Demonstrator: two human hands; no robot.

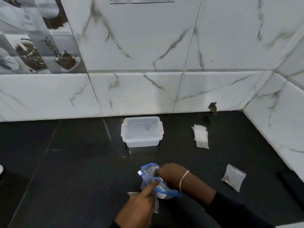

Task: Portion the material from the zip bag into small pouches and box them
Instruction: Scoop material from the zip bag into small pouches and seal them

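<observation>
A clear zip bag (148,169) with a blue zip strip stands near the front of the black counter. My right hand (171,174), with a silver bracelet at the wrist, has its fingers inside the bag's mouth. My left hand (139,206) holds the bag's lower side together with a small clear pouch (156,205), its index finger pressed on the plastic. A clear plastic box (142,132) with its lid clipped on sits behind, near the wall. One small pouch (233,177) with a little dark material lies at the right.
A small stack of flat clear pouches (200,135) lies right of the box. White marble-tiled walls close the back and the right side. A dark counter (74,162) spreads to the left.
</observation>
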